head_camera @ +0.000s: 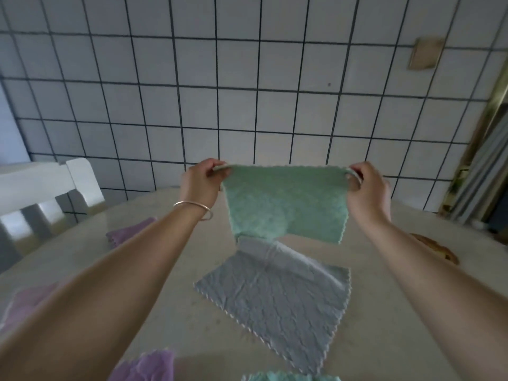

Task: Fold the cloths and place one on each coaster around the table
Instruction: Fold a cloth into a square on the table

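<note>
Frame centre: we see the left hand (pixel 202 178) and right hand (pixel 367 188) each pinching a top corner of the green cloth (pixel 286 204), which hangs above the desk (pixel 170 312) | grey cloth (pixel 277 298) lies flat below | advice, we judge: keep top edge taut, match corners before creasing, lower onto bare desk.

Worktop (pixel 176 306) centre is taken by flat grey cloth (pixel 275 292); purple cloths (pixel 129 233) crowd left edge; open strips are left either side of grey cloth.
</note>
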